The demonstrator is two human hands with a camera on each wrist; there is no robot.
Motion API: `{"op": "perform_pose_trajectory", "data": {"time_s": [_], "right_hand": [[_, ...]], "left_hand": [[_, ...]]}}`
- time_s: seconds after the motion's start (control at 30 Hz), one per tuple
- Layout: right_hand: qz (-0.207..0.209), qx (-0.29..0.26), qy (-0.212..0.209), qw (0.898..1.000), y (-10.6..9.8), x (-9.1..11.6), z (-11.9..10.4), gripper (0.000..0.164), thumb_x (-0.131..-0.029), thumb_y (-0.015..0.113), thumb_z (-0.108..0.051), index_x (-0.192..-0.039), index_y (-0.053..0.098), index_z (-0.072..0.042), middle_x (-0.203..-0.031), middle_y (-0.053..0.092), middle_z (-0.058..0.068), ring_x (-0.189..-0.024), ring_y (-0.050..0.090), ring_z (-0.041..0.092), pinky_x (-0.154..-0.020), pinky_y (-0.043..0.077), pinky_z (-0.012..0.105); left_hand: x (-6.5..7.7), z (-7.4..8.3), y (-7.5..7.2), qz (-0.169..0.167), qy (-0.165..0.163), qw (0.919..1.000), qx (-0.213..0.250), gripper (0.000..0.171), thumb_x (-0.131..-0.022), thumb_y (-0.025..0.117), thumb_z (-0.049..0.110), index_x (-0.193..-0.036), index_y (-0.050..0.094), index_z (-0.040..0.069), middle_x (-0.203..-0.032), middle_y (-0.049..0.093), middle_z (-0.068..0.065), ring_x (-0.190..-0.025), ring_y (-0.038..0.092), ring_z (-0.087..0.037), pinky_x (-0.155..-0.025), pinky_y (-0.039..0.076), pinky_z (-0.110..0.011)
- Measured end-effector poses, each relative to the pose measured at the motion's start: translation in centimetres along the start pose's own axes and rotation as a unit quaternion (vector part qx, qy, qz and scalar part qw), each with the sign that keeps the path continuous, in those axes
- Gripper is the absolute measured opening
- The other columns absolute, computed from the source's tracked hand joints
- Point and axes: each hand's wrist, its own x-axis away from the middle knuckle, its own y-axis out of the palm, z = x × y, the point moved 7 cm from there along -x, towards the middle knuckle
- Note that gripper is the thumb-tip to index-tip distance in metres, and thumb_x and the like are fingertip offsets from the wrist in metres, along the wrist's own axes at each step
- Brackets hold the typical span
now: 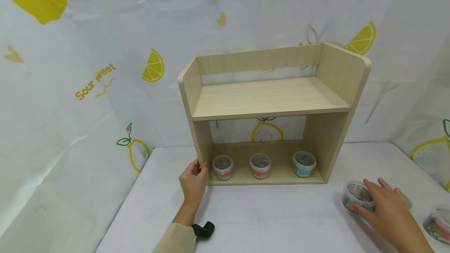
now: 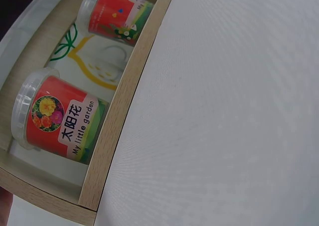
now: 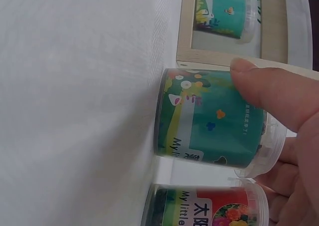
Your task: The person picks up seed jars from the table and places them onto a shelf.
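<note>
My left hand grips the lower left side panel of a two-tier wooden shelf. Along its bottom board stand two red-labelled plastic tubs and a teal-labelled one. The left wrist view shows a nearby red tub with flowers and "My little garden" on its label. Right of the shelf, my right hand holds another teal-labelled tub, upright and close over the table. The right wrist view has the thumb against this tub's side, with the other fingers partly hidden behind it.
Another red-labelled tub stands on the white table at the far right edge. A black wrist device is on my left wrist. White sheeting with lemon prints hangs behind the shelf and at both sides.
</note>
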Motion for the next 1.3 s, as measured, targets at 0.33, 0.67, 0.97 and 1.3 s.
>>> {"op": "perform_pose_trajectory", "data": {"time_s": [0.33,0.67,0.97,1.3], "right_hand": [[-0.015,-0.003,0.016,1.000,0.2,-0.1,0.1,0.083,-0.071,0.086,-0.029,-0.127,0.047,0.020,-0.125,0.044,0.048,-0.134,0.023,0.060,-0.114,-0.005,0.071],[0.009,-0.025,0.022,0.999,-0.1,0.2,-0.6,0.088,-0.069,0.087,-0.032,-0.131,0.046,0.016,-0.127,0.046,0.045,-0.138,0.023,0.056,-0.118,-0.007,0.064],[0.053,-0.050,0.045,0.996,-1.0,0.5,-1.5,0.098,-0.065,0.090,-0.029,-0.140,0.043,0.010,-0.130,0.044,0.039,-0.116,0.041,0.055,-0.096,0.034,0.071],[0.105,-0.042,0.021,0.993,-2.5,0.4,-2.8,0.098,-0.057,0.093,-0.031,-0.138,0.050,0.005,-0.119,0.052,0.027,-0.088,0.054,0.039,-0.061,0.043,0.024]], "left_hand": [[0.2,1.5,-0.1,0.001,-0.004,0.9998,-0.018,0.021,-0.083,0.070,-0.008,-0.103,0.070,-0.012,-0.094,0.073,-0.026,-0.085,0.073,-0.033,-0.070,0.060,-0.029],[0.3,4.1,-0.4,-0.004,0.004,0.9997,-0.022,0.020,-0.082,0.070,-0.009,-0.102,0.070,-0.014,-0.094,0.073,-0.026,-0.085,0.073,-0.032,-0.070,0.061,-0.030],[0.1,0.6,0.1,0.006,0.002,0.9997,-0.022,0.021,-0.082,0.072,-0.007,-0.103,0.071,-0.011,-0.094,0.073,-0.024,-0.084,0.073,-0.031,-0.069,0.061,-0.031],[0.1,0.2,0.0,-0.001,0.018,0.9998,-0.010,0.021,-0.084,0.071,-0.001,-0.105,0.072,-0.006,-0.096,0.074,-0.020,-0.086,0.074,-0.026,-0.069,0.058,-0.018]]}}
